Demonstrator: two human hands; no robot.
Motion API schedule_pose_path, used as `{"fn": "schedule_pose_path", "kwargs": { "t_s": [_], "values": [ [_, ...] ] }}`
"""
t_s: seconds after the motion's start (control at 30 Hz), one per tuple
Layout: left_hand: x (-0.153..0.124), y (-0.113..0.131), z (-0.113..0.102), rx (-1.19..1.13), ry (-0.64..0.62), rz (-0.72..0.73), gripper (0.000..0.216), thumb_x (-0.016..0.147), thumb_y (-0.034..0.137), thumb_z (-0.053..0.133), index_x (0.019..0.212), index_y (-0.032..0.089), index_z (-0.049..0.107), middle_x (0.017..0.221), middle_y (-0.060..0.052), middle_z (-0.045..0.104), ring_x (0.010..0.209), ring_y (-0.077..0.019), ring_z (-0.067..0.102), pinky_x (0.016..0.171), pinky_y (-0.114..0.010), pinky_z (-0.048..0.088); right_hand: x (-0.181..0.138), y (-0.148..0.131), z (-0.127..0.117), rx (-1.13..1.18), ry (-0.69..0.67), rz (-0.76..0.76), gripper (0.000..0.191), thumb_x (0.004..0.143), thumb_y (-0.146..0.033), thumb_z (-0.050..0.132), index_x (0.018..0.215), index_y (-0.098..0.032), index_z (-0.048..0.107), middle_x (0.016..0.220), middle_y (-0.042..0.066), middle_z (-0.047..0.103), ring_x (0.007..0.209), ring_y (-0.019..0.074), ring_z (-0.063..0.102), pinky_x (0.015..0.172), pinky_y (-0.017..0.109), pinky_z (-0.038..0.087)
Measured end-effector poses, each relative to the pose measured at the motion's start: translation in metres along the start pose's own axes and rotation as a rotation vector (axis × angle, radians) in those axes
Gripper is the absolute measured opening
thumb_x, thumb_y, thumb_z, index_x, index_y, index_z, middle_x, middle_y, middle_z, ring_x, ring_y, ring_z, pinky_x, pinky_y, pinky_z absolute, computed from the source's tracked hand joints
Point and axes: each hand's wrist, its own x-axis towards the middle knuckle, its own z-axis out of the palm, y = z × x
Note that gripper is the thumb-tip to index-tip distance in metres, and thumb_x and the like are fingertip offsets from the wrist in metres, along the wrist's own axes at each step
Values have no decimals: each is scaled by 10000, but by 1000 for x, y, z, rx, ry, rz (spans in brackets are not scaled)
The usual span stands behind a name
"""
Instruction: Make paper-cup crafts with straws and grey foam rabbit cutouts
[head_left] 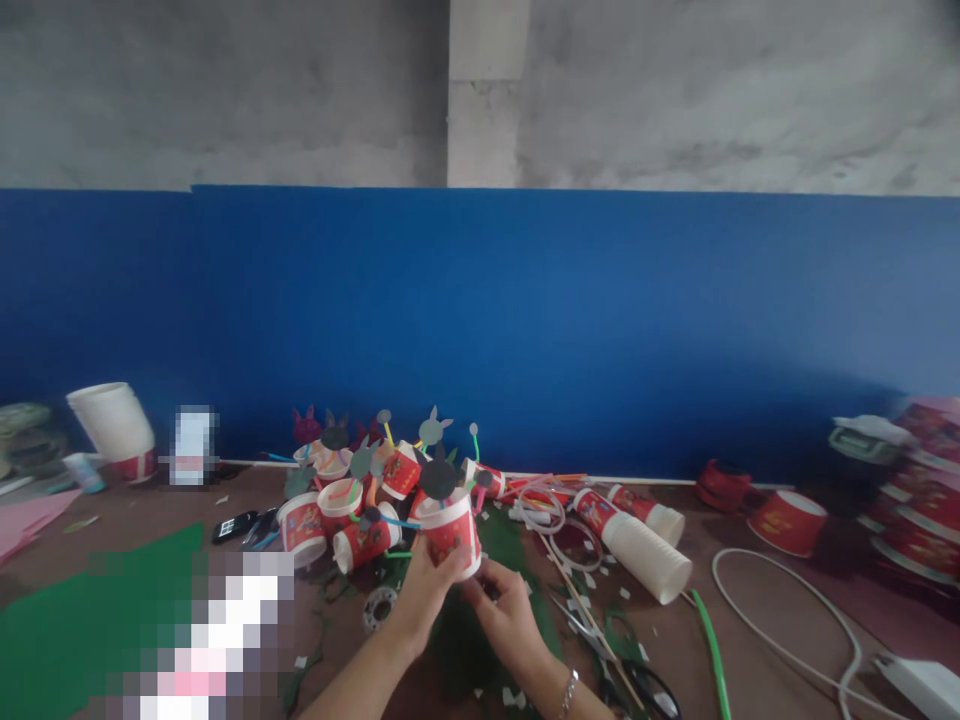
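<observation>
My left hand (427,590) is wrapped round a red and white paper cup (457,530), tilted a little. A dark round paper cutout with ears (439,478) shows at its rim, and a blue straw (400,522) reaches out to the left. My right hand (508,605) is just below the cup's lower right edge, fingers curled and pressed together. Whatever they pinch is hidden. Left of the held cup stand and lie several similar red cups (302,530) with coloured straws and paper animal heads, such as a grey-green rabbit head (435,428).
Scissors (589,625) and a thin wooden stick (577,590) lie right of my hands among paper scraps. Farther right are stacked paper cups (649,555), a white cable (787,570) and a red tub (787,523). Green paper (142,590) lies left; a blue wall panel (480,320) stands behind.
</observation>
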Motion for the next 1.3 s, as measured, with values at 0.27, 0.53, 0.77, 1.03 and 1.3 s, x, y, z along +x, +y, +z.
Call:
{"fn": "schedule_pose_path", "kwargs": {
  "t_s": [0.27,0.53,0.77,1.03,1.3],
  "values": [
    [2,8,-3,26,70,14,457,633,351,754,1016,164,590,876,-55,692,787,-205,640,737,-297,476,-1,-2,3,-32,-90,86,402,779,-470,557,608,-123,668,541,17,600,533,121,467,515,217,363],
    [2,-7,1,82,83,4,409,601,333,766,926,157,590,774,-37,674,715,-193,624,666,-275,472,1,1,1,91,-94,86,374,758,-466,590,654,-118,677,566,22,609,548,135,493,545,234,386],
    [6,6,-3,143,97,81,448,641,338,742,1015,161,572,818,-39,663,719,-172,596,677,-266,459,0,5,5,67,-191,202,378,758,-470,585,634,-117,642,519,-5,565,417,80,429,420,194,300],
    [3,-8,-1,193,83,58,358,649,311,735,929,158,574,780,-29,645,705,-168,589,650,-258,459,-1,8,5,158,-142,223,399,727,-515,589,680,-120,617,536,-17,547,392,69,417,388,190,319],
    [7,-8,-6,240,81,84,408,694,337,699,1019,143,546,851,-55,659,739,-171,600,689,-269,472,0,6,6,111,-242,334,384,723,-517,561,676,-136,576,547,-17,554,358,74,459,325,174,273]
  ]
}}
